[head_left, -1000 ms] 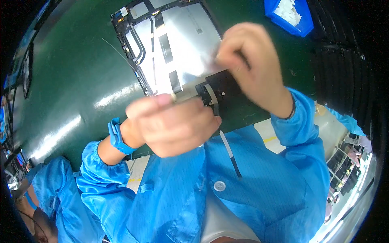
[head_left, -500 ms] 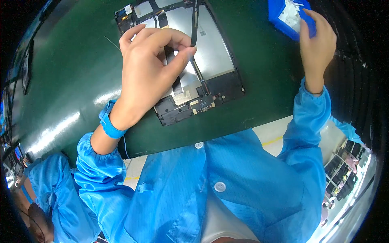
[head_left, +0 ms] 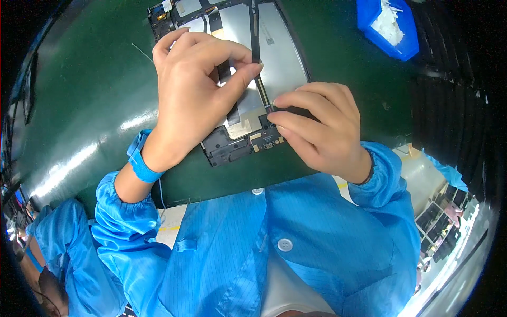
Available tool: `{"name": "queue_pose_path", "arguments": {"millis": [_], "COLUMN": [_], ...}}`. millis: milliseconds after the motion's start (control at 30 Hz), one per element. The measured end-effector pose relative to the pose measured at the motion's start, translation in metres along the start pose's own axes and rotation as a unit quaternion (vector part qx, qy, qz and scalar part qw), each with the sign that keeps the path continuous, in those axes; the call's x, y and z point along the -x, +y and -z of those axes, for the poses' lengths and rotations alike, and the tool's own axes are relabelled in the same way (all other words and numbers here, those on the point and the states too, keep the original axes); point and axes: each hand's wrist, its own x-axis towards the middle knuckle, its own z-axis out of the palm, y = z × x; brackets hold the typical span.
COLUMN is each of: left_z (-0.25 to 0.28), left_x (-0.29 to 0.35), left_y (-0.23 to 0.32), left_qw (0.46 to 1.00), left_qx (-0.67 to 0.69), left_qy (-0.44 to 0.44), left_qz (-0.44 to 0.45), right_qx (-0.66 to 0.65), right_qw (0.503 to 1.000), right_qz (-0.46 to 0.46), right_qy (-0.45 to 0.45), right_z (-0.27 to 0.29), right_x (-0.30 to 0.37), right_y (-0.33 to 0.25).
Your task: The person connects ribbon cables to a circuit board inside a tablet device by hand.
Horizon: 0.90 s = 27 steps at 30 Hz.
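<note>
An opened tablet (head_left: 288,63) with a silver plate and black frame lies on the green table mat. My left hand (head_left: 190,95) reaches over it, thumb and forefinger pinching a long black ribbon cable (head_left: 256,37) that runs down the plate. At the cable's lower end, beside a small circuit board (head_left: 268,141), my right hand (head_left: 327,124) is closed with its fingertips together. Whatever lies between those fingertips is hidden or too small to name. A second, wider dark strip (head_left: 215,22) runs under my left hand.
At the far right stands a blue tray (head_left: 411,45) holding small white pieces (head_left: 390,25). A blue strap (head_left: 141,158) with a cord circles my left wrist. Black ridged material (head_left: 443,105) borders the mat on the right. Another person's blue sleeve (head_left: 66,238) shows at lower left.
My right hand has come from the blue tray to the lower end of the ribbon cable. The tray sits slightly farther right. My left hand keeps its pinch, nearly unmoved.
</note>
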Motion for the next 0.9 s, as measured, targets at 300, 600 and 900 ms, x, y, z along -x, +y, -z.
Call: {"name": "queue_pose_path", "arguments": {"millis": [300,600,900], "left_z": [0.0,-0.0012,-0.0029], "left_x": [0.0002,0.001,0.0009], "left_y": [-0.0051,-0.0013,0.002], "left_qw": [1.0,0.998,0.997], "left_qx": [-0.007,-0.058,-0.072], "left_qy": [-0.001,-0.037,-0.04], "left_qz": [-0.011,-0.004,0.002], "right_qx": [-0.032,-0.009,-0.01], "right_qw": [0.999,0.999,0.999], "right_qz": [-0.038,-0.042,-0.044], "right_qy": [0.003,-0.008,-0.003], "right_z": [-0.0046,-0.0015,-0.0014], "right_x": [-0.0028,-0.0018,0.0015], "right_y": [-0.0013,-0.0008,0.001]}}
